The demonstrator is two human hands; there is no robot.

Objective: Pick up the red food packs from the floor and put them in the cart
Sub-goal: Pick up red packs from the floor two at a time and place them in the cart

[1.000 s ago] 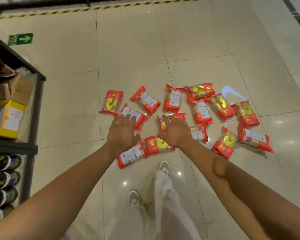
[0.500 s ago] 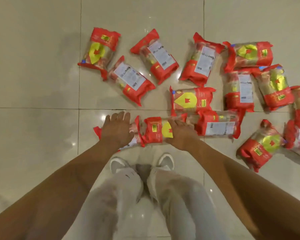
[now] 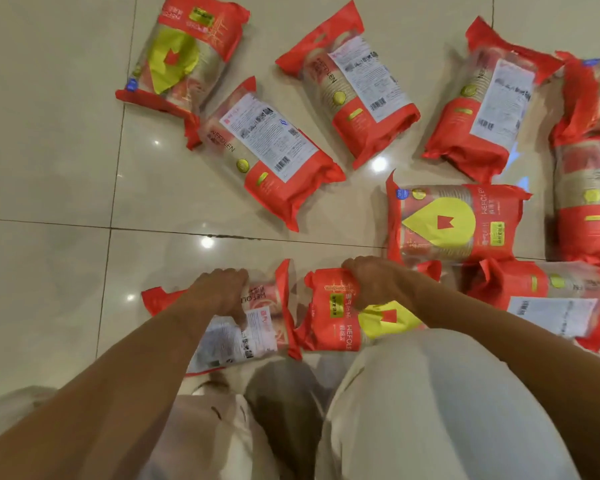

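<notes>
Pickup step: left hand (image 3: 219,292) grips the label-up pack (image 3: 232,341), right hand (image 3: 374,282) the yellow-marked pack (image 3: 333,306). Next, lift both off the floor (image 3: 49,168) (cart unseen).

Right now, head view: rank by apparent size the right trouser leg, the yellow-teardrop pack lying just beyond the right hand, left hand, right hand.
1. right trouser leg, looming because nearest the camera.
2. yellow-teardrop pack.
3. left hand and right hand: alike, no ranking.
</notes>
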